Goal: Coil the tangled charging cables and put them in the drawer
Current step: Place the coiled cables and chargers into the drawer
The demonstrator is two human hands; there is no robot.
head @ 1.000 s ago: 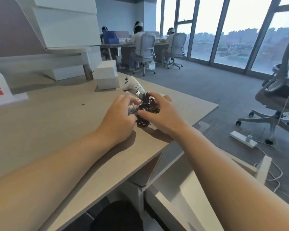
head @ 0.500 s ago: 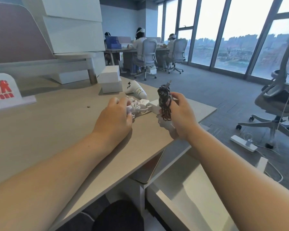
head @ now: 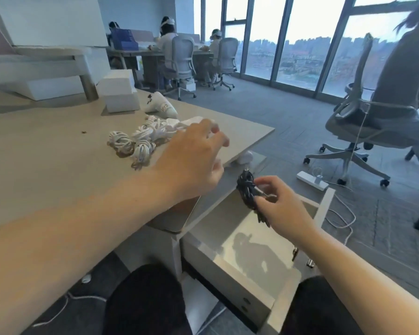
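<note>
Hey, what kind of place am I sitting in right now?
Most likely an open-plan office, high up in a city building: people working on swivel chairs, floor-to-ceiling windows over a skyline, and a desk with an open drawer.

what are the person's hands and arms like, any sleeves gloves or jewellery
The left hand and right hand are bare: no gloves, no rings showing. No sleeve, watch or bracelet shows on either arm up to the frame edge.

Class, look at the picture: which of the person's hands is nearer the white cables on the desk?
Left. The left hand hovers just beside the white cables; the right hand is lower, over the open drawer, holding the black cable.
</note>
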